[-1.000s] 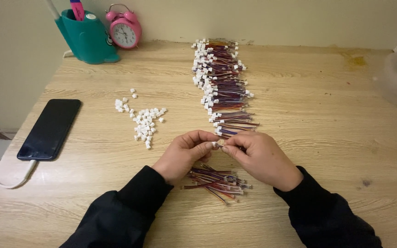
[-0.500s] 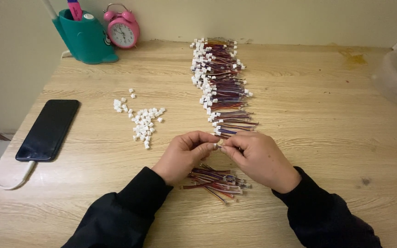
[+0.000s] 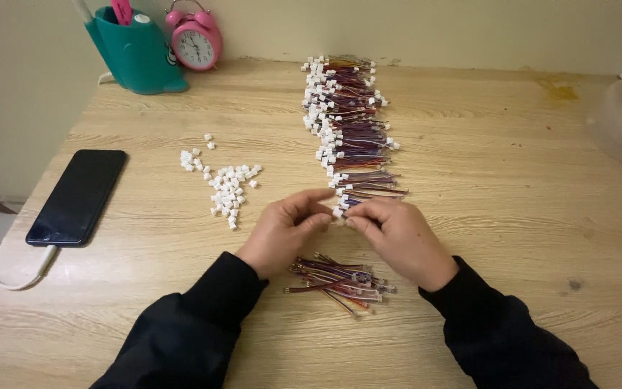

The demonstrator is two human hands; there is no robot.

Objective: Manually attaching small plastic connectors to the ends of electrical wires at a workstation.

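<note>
Both forearms enter from the lower edge, sleeved in black to the wrists, and converge toward the centre. Left hand (image 3: 286,232): palm turned inward, thumb and forefinger extended and pinched together at the tips, remaining fingers curled loosely. Right hand (image 3: 397,239): back facing up, knuckles raised, fingers (image 3: 358,216) bent and closed in a pinch. The fingertips of both hands meet, nearly touching.
</note>
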